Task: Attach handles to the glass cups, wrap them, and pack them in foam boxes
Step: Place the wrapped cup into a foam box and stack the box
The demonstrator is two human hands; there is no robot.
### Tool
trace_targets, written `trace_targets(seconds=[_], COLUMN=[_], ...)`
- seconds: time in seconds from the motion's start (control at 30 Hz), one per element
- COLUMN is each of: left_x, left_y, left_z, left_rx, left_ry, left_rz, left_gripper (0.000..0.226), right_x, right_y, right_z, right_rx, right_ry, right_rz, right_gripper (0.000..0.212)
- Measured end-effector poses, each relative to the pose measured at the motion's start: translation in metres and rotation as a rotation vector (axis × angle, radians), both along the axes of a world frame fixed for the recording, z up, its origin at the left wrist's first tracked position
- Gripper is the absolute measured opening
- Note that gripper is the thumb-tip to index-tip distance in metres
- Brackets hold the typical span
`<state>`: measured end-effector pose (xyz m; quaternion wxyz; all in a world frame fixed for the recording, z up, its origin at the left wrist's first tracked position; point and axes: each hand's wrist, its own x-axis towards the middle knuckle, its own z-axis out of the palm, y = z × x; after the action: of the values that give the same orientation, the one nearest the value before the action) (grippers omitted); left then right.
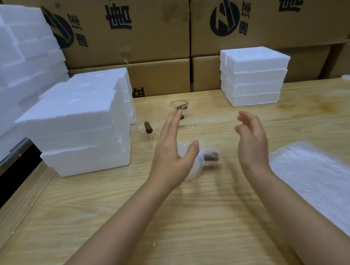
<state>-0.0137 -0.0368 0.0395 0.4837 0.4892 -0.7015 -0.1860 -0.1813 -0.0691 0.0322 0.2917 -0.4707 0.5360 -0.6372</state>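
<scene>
A cup wrapped in bubble wrap [202, 161], its brown handle showing through, lies on the wooden table [175, 224] between my hands. My left hand [171, 151] hovers over it with straight fingers, holding nothing. My right hand [252, 140] is raised to the right with loosely curled fingers, also holding nothing. Farther back, clear glass cups with brown wooden handles [148, 127] [181, 107] lie on the table; the glass is hard to make out. A sheet of bubble wrap [320, 185] lies at the right.
Stacks of white foam boxes stand at the left [77, 128] and back right [252, 76], with a taller foam pile [12, 70] at far left. Cardboard cartons [143, 32] line the back wall. The table's left edge drops to a dark gap.
</scene>
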Motion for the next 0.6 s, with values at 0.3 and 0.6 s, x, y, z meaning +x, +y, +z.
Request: trace_targets(seconds=[0.3,0.6], left_x=[-0.096,-0.149], left_y=[-0.141,-0.250], left_z=[0.061,0.055], left_rx=[0.408,0.524], left_ry=[0.302,0.333], left_rz=[-0.144,-0.211], left_gripper=[0.060,0.052], right_x=[-0.093,-0.185], right_y=[-0.142,-0.247], right_z=[0.061,0.073], right_rx=[0.106,0.325], right_ry=[-0.188,-0.073], right_rz=[-0.364,-0.446], right_gripper=[0.040,0.060])
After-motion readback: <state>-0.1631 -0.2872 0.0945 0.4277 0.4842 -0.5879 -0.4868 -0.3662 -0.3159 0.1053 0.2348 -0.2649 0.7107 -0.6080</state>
